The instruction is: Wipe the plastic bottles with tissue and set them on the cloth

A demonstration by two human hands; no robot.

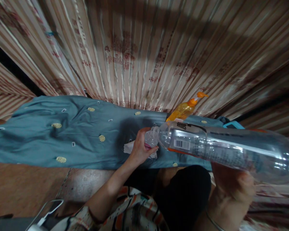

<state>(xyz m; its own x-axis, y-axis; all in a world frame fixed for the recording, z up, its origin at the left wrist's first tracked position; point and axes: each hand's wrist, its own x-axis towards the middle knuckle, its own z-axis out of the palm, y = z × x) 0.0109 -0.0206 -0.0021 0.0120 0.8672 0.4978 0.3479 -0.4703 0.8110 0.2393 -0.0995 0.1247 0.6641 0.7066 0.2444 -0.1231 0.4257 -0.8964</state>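
Observation:
My right hand point(233, 183) grips a large clear plastic bottle point(202, 141) from below, near its base. The bottle lies almost level in the air, its neck pointing left and slightly raised. A label with a barcode and dark print wraps its side. Fingers of my left hand point(141, 147) are closed around a small clear plastic container point(151, 137) right at the bottle's mouth; its exact kind is hard to make out. Something pink shows by the left thumb. White crumpled paper point(128, 147) lies beneath that hand. Whether the bottle holds liquid, I cannot tell.
Behind the large bottle stands an orange-yellow pump bottle point(183, 109). A blue-green cloth point(82, 128) with pineapple prints covers the surface. Pleated curtains point(135, 57) hang along the back. A light-blue object point(233, 125) sits at the right, and a white cable point(47, 211) lies lower left.

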